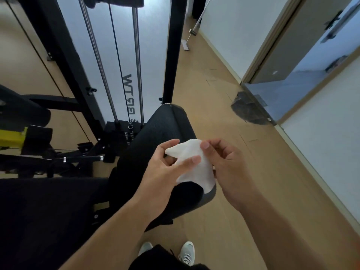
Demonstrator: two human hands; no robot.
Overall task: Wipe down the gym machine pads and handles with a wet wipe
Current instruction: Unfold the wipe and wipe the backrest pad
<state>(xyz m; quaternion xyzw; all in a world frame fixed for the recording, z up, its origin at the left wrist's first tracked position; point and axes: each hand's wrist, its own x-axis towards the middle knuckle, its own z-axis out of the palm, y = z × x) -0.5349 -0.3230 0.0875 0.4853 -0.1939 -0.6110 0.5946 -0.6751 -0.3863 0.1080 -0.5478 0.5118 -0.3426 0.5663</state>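
Hands both pinching white wet wipe (pixel 194 162): left hand (pixel 165 168), right hand (pixel 228 168). Held just above black pad (pixel 155 129). Machine frame (pixel 173 49) beyond.

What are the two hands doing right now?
Left hand: pinching the white wet wipe.
Right hand: holding the wipe's other side.

A flat mop (pixel 191 32) leans on the white wall (pixel 231 34) — pale sneakers (pixel 187 252) on wooden floor (pixel 224 121).
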